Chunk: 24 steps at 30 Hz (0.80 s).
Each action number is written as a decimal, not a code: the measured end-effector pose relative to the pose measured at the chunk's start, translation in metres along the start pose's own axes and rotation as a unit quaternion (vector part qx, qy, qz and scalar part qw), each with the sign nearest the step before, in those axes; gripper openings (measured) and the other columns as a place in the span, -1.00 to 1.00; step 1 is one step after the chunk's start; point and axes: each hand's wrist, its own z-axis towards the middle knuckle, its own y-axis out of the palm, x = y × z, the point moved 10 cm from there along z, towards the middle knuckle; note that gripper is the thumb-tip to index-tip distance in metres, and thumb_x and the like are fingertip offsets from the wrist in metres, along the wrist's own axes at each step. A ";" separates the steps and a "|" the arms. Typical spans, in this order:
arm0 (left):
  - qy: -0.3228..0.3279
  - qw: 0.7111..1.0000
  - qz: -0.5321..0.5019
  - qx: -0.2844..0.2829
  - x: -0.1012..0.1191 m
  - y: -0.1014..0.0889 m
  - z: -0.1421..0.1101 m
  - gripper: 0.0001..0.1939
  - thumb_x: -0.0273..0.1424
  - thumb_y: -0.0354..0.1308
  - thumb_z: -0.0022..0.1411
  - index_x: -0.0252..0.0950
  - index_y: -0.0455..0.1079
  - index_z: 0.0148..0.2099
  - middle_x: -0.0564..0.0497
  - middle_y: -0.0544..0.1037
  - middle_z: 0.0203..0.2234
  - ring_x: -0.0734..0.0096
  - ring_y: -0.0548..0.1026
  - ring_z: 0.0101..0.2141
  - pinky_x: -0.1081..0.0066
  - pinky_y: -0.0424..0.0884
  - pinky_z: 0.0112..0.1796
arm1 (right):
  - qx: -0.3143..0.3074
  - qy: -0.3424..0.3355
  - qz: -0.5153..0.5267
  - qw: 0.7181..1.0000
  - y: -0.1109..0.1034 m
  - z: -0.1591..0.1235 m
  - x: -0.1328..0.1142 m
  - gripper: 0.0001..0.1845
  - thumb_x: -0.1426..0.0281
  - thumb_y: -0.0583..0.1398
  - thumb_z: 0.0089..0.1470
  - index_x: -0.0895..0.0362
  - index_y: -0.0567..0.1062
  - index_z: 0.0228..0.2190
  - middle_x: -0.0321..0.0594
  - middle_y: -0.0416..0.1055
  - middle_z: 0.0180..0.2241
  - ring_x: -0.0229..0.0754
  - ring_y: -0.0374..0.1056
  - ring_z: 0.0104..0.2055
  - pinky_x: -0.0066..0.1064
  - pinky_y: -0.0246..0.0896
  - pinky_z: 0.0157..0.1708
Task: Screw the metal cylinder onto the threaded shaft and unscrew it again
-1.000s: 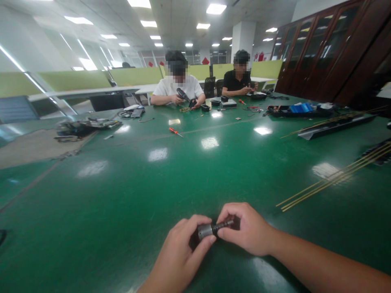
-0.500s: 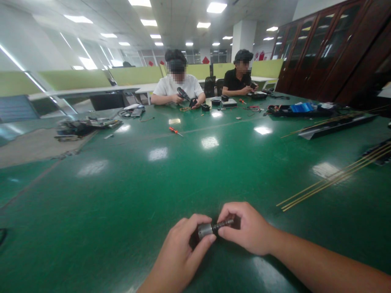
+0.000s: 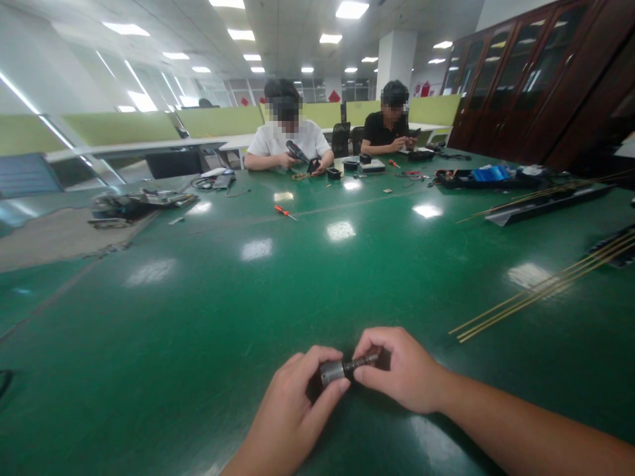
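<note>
Low in the head view, both hands are on one metal part: a grey metal cylinder (image 3: 332,373) with a thin, dark ridged shaft (image 3: 362,363) pointing right. My left hand (image 3: 296,396) is closed around the cylinder, thumb below and fingers above. Thumb and forefinger of my right hand (image 3: 399,367) pinch the shaft near where it meets the cylinder. The part is held just above or on the green table (image 3: 238,311); I cannot tell which.
Brass-coloured rods (image 3: 540,291) lie at the right, near a black channel (image 3: 546,203). An orange screwdriver (image 3: 284,211) lies mid-table. Across sit a person in white (image 3: 312,135), holding a power drill (image 3: 297,152), and a person in black (image 3: 377,129). Assorted parts (image 3: 139,206) pile at the left.
My hands and the metal part have hardly moved. Across the table, the person in black has turned their head downward, and the person in white has shifted their head slightly.
</note>
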 end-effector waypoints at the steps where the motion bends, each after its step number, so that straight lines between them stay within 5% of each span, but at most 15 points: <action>1: 0.000 1.000 -0.001 0.000 0.000 0.000 0.000 -0.84 -0.23 0.09 0.40 -0.11 0.37 -0.03 0.05 0.55 -0.21 0.29 0.50 -0.21 0.35 0.37 -0.17 | 0.001 -0.002 0.002 1.000 0.000 0.000 0.000 -0.97 0.45 0.30 -0.04 0.15 0.53 -0.46 -0.35 0.43 -0.52 -0.28 0.27 -0.47 -0.49 0.11 -0.44; 24: 0.002 1.000 -0.004 -0.002 -0.004 0.001 0.001 -0.83 -0.22 0.09 0.41 -0.11 0.36 -0.02 0.04 0.54 -0.21 0.29 0.49 -0.20 0.34 0.34 -0.17 | -0.002 -0.008 -0.003 1.000 0.000 -0.001 -0.002 -0.97 0.47 0.30 -0.04 0.15 0.53 -0.45 -0.35 0.44 -0.51 -0.27 0.30 -0.45 -0.48 0.14 -0.42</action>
